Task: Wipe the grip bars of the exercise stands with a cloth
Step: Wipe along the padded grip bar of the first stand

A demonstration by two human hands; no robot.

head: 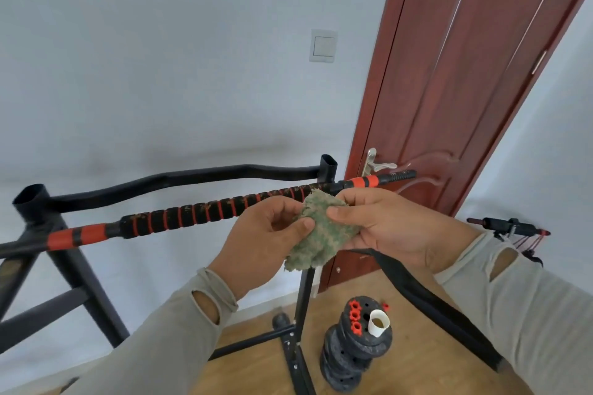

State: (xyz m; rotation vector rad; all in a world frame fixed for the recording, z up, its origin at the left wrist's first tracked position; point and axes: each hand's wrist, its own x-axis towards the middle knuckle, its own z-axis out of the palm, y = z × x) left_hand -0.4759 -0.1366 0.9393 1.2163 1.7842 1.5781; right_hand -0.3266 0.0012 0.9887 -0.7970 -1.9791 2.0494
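Our 2 hands at frame centre, left hand (266,234) and right hand (385,228) each pinching the green cloth (321,234), just below the red-and-black grip bar (205,212), weight plates (349,343) at lower centre.

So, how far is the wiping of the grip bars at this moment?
Nothing looks done yet: the ribbed bar shows brownish specks along its grip. In hand: both hands, left and right, hold the green cloth in front of the bar; whether the cloth touches it I cannot tell. Left: wiping this bar, and then the black bar behind it.
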